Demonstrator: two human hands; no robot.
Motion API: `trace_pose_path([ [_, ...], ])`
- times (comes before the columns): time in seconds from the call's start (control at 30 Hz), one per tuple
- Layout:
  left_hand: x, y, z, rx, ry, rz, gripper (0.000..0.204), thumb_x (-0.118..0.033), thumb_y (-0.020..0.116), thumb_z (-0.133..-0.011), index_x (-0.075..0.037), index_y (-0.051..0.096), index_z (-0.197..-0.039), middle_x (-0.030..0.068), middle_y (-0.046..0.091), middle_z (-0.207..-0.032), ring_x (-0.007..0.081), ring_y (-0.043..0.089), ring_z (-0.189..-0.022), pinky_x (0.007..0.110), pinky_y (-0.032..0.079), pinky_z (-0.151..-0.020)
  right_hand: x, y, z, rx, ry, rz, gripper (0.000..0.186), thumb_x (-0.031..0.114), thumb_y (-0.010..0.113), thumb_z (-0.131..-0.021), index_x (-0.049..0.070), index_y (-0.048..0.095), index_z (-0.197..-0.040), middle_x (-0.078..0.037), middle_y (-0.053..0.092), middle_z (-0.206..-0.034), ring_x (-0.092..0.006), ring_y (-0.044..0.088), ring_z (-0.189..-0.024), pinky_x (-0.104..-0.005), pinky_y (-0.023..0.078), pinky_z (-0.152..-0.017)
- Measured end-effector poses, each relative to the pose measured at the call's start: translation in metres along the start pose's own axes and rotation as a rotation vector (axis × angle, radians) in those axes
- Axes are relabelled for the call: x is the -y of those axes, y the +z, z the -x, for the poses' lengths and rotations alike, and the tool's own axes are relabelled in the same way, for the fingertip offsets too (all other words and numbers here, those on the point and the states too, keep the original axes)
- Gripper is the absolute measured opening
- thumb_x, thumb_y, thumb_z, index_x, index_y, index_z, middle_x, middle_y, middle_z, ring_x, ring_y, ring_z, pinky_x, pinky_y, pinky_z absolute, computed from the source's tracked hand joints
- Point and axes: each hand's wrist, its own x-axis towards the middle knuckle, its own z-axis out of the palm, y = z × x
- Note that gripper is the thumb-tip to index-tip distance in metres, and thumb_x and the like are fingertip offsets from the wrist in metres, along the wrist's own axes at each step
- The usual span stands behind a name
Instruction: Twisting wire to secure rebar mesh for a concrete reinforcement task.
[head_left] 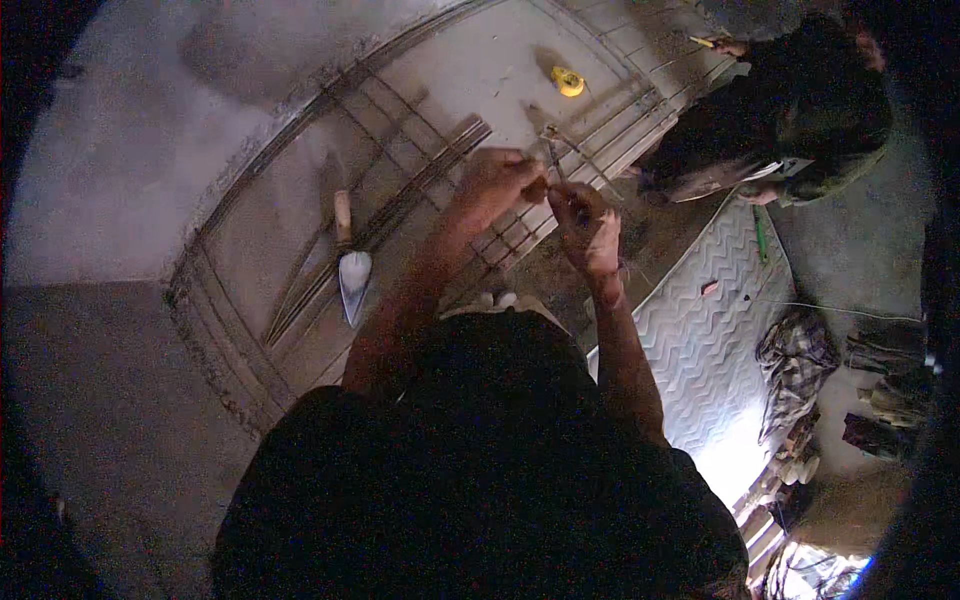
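My left hand (pixel 497 182) and my right hand (pixel 588 228) are close together in front of me, fingers pinched. Between them a thin, light, stick-like piece (pixel 555 160) points away from me; its kind is too blurred to tell, and my right fingers close around its near end. Whatever the left fingertips pinch is hidden. Beneath the hands lies a grid of thin rods (pixel 398 150) inside a large curved outline. To the left of my left forearm rests a trowel (pixel 354 275) with a wooden handle, its blade toward me.
Beyond my hands lies a small yellow round object (pixel 567 82). Another person (pixel 790 110) in dark clothes bends over at the far right, holding a yellow-handled tool (pixel 705 42). A white zigzag-patterned mattress (pixel 690 330) lies to my right, with crumpled checked cloth (pixel 797 365) at its edge.
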Motion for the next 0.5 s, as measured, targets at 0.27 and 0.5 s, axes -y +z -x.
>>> trace_pose_path([
  [0.27,0.014,-0.002,0.003,-0.169,-0.099,0.324,0.022,-0.016,0.054,-0.089,0.005,0.061,-0.087,0.0124,0.064,-0.079,0.0185,0.062,-0.064,0.030,0.052,-0.060,-0.008,0.009,-0.009,0.035,-0.111,0.187,0.015,0.022,0.059,-0.085,0.010,0.064,-0.092,-0.013,0.063,-0.072,-0.0200,0.057,-0.052,-0.0340,0.046,-0.054],
  [0.5,0.033,-0.044,0.020,-0.085,-0.198,-0.349,0.023,-0.022,0.059,-0.084,0.000,0.063,-0.078,0.0114,0.063,-0.074,0.0190,0.058,-0.063,0.033,0.048,-0.061,-0.024,0.011,0.000,0.165,-0.110,0.167,0.017,0.022,0.059,-0.085,0.012,0.066,-0.097,-0.011,0.065,-0.074,-0.0182,0.059,-0.055,-0.0335,0.045,-0.053],
])
